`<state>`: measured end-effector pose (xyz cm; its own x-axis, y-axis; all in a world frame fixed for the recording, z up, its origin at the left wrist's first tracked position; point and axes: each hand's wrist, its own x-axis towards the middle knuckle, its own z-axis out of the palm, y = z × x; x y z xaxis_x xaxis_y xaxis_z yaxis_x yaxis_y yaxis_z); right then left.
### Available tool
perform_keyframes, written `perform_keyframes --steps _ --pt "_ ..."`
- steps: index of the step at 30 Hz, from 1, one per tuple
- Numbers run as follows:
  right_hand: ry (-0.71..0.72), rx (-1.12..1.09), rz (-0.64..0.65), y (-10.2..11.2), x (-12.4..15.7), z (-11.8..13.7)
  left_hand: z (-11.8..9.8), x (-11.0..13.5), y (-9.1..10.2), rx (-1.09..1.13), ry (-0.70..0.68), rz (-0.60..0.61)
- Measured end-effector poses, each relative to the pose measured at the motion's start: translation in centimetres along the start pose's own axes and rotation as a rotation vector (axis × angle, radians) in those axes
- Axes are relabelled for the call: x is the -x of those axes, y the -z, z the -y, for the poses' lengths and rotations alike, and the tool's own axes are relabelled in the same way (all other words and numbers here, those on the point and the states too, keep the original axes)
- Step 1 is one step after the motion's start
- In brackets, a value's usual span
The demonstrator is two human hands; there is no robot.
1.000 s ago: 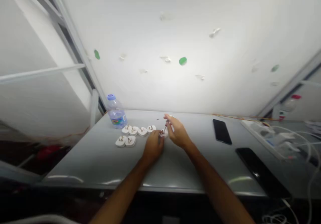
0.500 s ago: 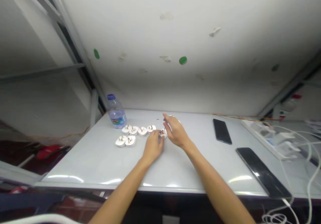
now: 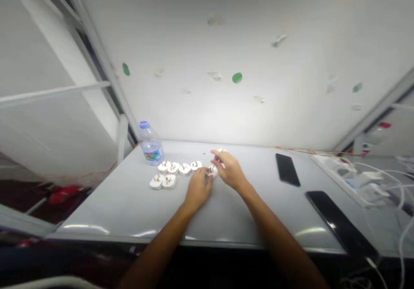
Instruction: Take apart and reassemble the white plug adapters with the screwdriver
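My left hand (image 3: 198, 189) is closed on a white plug (image 3: 209, 172) with metal pins facing up, steadying it on the table. Above it, the fingers of my right hand (image 3: 229, 168) pinch a thin screwdriver (image 3: 212, 168), its slim shaft slanting down to the plug. The fingers hide most of the tool's handle. Left of my hands lie several similar white plugs, pins up: a back row ending in one plug (image 3: 196, 165), and a front pair with another plug (image 3: 169, 181). One more white plug (image 3: 221, 150) shows partly behind my right hand.
A clear bottle with a blue cap (image 3: 150, 144) stands at the table's back left. On the right lie a black phone (image 3: 287, 169), a larger dark phone (image 3: 341, 222) with a cable, and a white power strip (image 3: 339, 180) with chargers and loose cords. A white panel (image 3: 200, 116) rises behind.
The picture has brightened on the back panel and darkened near my forearms. Both hands stay at the same plug, with the fingers of my right hand shifted slightly round the screwdriver.
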<state>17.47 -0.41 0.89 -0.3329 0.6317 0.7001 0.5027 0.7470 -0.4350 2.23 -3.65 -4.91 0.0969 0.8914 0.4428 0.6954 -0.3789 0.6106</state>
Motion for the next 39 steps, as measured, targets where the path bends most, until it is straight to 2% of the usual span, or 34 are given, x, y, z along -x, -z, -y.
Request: perform_keyframes --steps 8,17,19,21,24,27,30,33,36,39 --pt "-0.004 -0.065 0.063 0.4 0.1 0.0 -0.1 0.0 0.0 -0.006 0.006 0.003" --pt "-0.033 -0.106 -0.018 -0.1 0.4 -0.5 -0.3 0.1 0.0 -0.012 0.002 0.000" --pt "-0.061 -0.127 -0.078 0.0 0.4 -0.7 -0.4 0.0 0.0 -0.033 0.009 0.008" --pt "-0.106 -0.119 -0.193 0.4 0.3 -1.1 -0.4 -0.2 -0.1 -0.054 0.025 -0.005" --pt "-0.180 -0.049 -0.400 1.4 0.3 -2.6 -0.1 -0.5 -0.3 -0.060 0.065 -0.081" --pt "-0.265 0.063 -0.528 2.3 0.6 -4.8 0.2 -0.9 -0.5 -0.085 0.083 -0.171" --pt "-0.328 0.096 -0.533 2.6 1.1 -6.7 -0.3 -1.0 -0.7 -0.190 0.058 -0.217" --pt "-0.352 0.096 -0.495 2.5 1.4 -7.5 -1.2 -1.0 -1.1 -0.277 0.001 -0.166" --pt "-0.355 0.077 -0.452 2.0 1.4 -7.3 -2.0 -1.1 -1.6 -0.243 -0.074 -0.077" --pt "-0.340 -0.006 -0.400 1.4 1.3 -6.5 -2.3 -1.1 -1.9 -0.218 -0.090 -0.039"
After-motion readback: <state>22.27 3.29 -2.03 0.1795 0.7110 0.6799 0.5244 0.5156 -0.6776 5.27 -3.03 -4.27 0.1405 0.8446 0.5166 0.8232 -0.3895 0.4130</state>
